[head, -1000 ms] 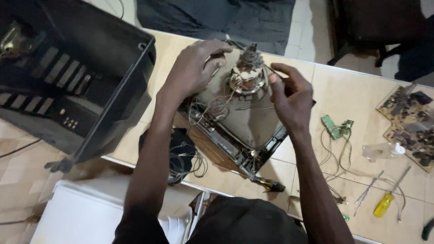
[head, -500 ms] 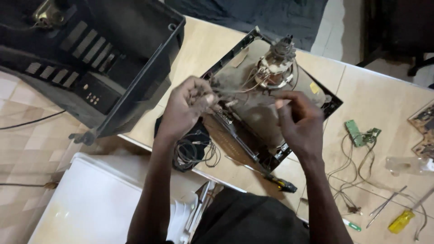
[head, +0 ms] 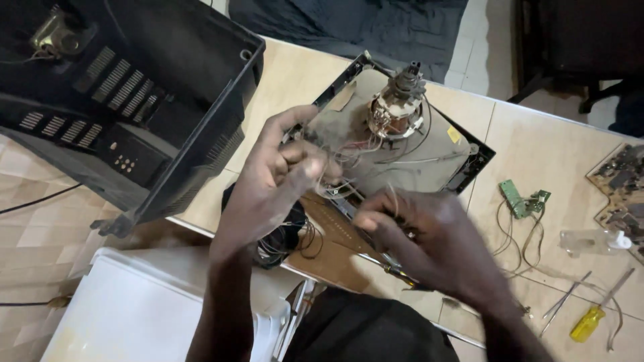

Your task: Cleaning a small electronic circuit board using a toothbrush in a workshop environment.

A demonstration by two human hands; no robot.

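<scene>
We found the picture tube lying face down in its black front frame on the wooden table, neck pointing up with the copper-wound deflection yoke around it. Our left hand hovered at the near-left edge of the tube, fingers curled together around a bundle of thin wires that ran from the yoke down toward us; the motion blur kept us from telling whether the fingers truly pinched them or only brushed them. Our right hand lay lower and to the right, just in front of the frame's near edge, fingers bent and close together over the brown circuit board and the wire ends there; again we could not tell if anything was clamped in it. So the tube sat just beyond both hands, the yoke well above the fingertips, the wires bridging between. To the left stood the empty black television back cover, open side toward the tube. A tangle of black cable lay under the left wrist. On the right of the table lay a small green circuit board, a larger board, a yellow-handled screwdriver, tweezers and a clear plastic piece.
</scene>
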